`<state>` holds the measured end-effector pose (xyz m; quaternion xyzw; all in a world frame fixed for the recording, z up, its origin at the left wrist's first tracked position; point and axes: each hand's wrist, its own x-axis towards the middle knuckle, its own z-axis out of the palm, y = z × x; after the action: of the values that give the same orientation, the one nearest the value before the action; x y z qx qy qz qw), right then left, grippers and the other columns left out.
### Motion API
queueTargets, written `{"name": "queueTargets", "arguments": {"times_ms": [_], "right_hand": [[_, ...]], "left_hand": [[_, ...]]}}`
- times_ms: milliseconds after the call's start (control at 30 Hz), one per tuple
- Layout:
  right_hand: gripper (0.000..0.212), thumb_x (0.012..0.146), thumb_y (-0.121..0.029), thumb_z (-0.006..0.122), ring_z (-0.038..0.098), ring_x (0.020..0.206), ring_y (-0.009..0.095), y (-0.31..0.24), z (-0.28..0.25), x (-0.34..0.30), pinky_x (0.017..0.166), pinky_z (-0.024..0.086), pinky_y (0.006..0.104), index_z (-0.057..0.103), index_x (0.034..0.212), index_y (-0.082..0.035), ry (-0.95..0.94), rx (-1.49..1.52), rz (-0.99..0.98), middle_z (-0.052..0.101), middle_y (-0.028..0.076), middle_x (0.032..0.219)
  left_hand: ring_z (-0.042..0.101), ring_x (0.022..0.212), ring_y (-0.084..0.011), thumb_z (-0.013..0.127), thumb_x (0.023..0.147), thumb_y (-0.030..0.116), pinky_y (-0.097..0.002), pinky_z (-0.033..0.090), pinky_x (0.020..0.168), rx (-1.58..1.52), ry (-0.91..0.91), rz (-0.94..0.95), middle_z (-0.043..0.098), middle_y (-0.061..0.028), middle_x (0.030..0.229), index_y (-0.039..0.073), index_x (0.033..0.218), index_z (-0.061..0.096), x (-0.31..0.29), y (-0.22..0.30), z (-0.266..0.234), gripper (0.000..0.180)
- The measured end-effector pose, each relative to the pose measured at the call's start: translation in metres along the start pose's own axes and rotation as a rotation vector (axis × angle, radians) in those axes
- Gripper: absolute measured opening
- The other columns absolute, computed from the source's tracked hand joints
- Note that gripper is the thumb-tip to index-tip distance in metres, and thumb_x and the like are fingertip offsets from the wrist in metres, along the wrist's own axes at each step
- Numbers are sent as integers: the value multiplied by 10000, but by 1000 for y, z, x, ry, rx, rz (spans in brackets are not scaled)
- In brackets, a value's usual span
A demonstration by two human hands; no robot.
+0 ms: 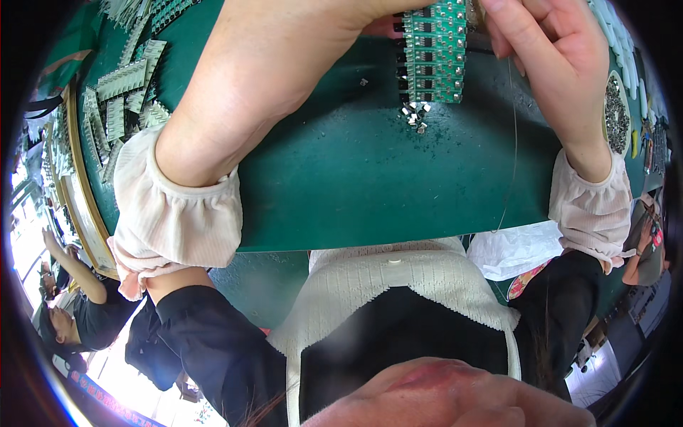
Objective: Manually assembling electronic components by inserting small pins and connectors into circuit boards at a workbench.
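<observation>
A green circuit board panel (435, 60), made of several small boards side by side with black chips and solder dots, stands at the top middle above the table. My left hand (366, 13) reaches its left edge, fingers closed on it; the frame's top cuts off much of that hand. On the panel's right side my right hand (544, 46) is closed, its fingers curled and fingertips close to the board. What it pinches is too hidden to make out. Small loose silver and black components (417, 116) lie on the table just below the panel.
Circuit board strips (121, 85) are piled at the left on the green table (341, 192). A dish of small metal parts (616, 114) sits at the right, near pale strips (620, 35). A thin strand (515, 142) hangs below my right hand. Another person (85, 306) is at the far left.
</observation>
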<state>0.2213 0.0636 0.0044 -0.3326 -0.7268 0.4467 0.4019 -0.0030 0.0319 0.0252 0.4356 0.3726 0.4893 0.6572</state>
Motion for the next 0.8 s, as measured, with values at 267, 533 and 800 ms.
{"name": "queueTargets", "arguments": {"times_ms": [267,533,800], "right_hand": [[139,1026,-88,629,543,566,41,-5,-5,-3,494,388,175,504,1030,-26,-24,29,55,598,17,750],[170,1044,-151,619,529,546,59,-18,-16,-3,481,365,197,499,1064,-32,-154,56,342,599,25,689],[190,1025,-139,651,564,588,59,-13,-26,-4,505,414,186,567,1127,-3,-232,92,488,650,41,755]], "left_hand": [[653,818,-57,742,913,-35,-173,520,710,50,-17,30,700,-55,950,35,1060,543,1,-2,-2,258],[661,865,-64,738,900,-72,-187,542,763,58,-89,-4,704,-57,1017,42,1056,537,-4,-22,-12,278],[664,1032,-88,707,907,-92,-203,545,868,38,-200,-384,686,-62,1144,36,1094,526,-16,-20,0,290]]}}
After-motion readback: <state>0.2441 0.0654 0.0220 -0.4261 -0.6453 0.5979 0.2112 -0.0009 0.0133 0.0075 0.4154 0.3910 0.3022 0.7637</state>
